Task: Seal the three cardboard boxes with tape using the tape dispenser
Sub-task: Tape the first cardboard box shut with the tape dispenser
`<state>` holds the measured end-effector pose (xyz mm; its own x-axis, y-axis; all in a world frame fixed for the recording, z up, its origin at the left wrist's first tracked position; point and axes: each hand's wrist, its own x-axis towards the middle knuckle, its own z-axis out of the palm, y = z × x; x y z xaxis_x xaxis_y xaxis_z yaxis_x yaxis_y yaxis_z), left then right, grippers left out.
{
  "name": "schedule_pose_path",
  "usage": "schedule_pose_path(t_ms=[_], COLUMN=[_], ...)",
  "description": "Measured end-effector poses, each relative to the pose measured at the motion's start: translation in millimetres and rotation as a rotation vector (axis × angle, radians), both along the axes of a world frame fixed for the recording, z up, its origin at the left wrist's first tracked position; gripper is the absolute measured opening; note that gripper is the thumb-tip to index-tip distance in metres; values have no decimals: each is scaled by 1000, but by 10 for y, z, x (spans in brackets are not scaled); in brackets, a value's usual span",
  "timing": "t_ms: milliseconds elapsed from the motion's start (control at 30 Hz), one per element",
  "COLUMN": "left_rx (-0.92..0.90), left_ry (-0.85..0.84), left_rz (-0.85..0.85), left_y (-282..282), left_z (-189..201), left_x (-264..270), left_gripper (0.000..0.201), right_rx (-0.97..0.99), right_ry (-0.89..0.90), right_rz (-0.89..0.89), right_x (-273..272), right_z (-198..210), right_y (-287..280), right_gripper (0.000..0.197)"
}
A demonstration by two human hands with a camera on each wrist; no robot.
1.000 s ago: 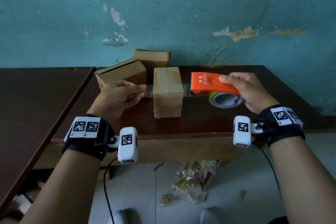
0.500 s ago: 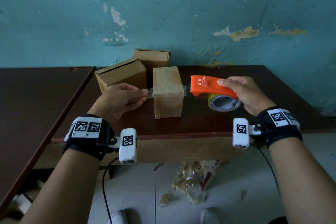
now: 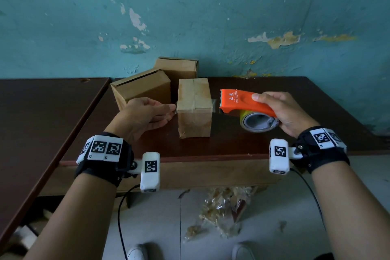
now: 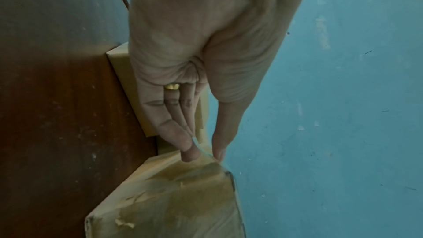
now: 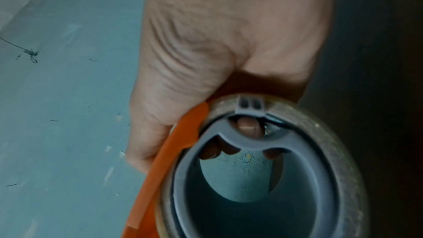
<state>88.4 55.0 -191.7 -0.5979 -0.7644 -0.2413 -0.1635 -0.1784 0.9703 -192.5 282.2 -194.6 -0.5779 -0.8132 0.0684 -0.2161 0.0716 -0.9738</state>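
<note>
Two hands work over the dark brown wooden table [image 3: 242, 145], both just inside its near edge. The left hand [image 3: 145, 116] pinches the free end of a strip of clear tape [image 3: 173, 110] between thumb and fingertips [image 4: 190, 151], right at the upper left edge of the nearest box; a yellow ring shows on one finger in the left wrist view. The right hand [image 3: 282, 112] is wrapped round one orange plastic tape dispenser with a grey hub [image 3: 242, 102], thumb laid along its top and fingers curled through the core of the single yellowish tape roll [image 3: 256, 121], as the right wrist view shows; the dispenser's toothed end points at the right side of the same box, close to it, with clear tape running between them. There are three brown cardboard boxes. The nearest, a tall narrow cardboard box with tape already across its top and sides [image 3: 194, 110], stands upright between the two hands, near the middle of the table. Behind it to the left, toward the table's left edge, sits a wider cardboard box with its top flap slightly raised [image 3: 143, 86]. Farthest back, at the far edge against the peeling teal wall [image 3: 190, 17], is a third cardboard box [image 3: 179, 67], partly hidden by the other two. A second dark table [image 3: 42, 112] adjoins on the left.
</note>
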Motion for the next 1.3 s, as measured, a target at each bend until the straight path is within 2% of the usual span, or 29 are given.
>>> schedule_pose_path(t_ms=[200,400,500,567,700,800,867,967,1000,1133,1300], left_rx=[-85,-157,-185,-314,-798,-1103,-1235,-1410,-1447,-1554,-1607], left_ry=[-46,-170,-220,-217,-143,-76,-78,-154,-176,-213,-292], left_rz=[-7,-10,-12,42,140,8,-109,-211,-230,-234,-93], left_y=[42,132,138,119,122,214,279,352,381,501,641], left_z=[-19,-31,-27,-46,-59,-28,-36,-110,-133,-210,-258], left_x=[-29,-148,-154,-165,-170,-204,-255,-346,-371,-452,-517], left_gripper=[68,61,60,61,50,44,54,69,70,68,58], right_rx=[-10,-3,-3,-3,-19,-29,-28,-33,-36,-43,-43], right_ry=[-1,16,13,12,9,5,4,10,13,-12,-14], right_rz=[4,6,3,-5,-10,-1,2,10,16,22,27], right_x=[6,-22,-30,-30,-24,-7,-23,-54,-57,-77,-72], right_z=[0,-25,-26,-17,-13,-9,-18,-31,-28,-18,-21], right_y=[-9,-10,4,6,-2,-1,7,20,24,30,37], right_gripper=[38,26,28,30,26,33,47,89,93,66,42])
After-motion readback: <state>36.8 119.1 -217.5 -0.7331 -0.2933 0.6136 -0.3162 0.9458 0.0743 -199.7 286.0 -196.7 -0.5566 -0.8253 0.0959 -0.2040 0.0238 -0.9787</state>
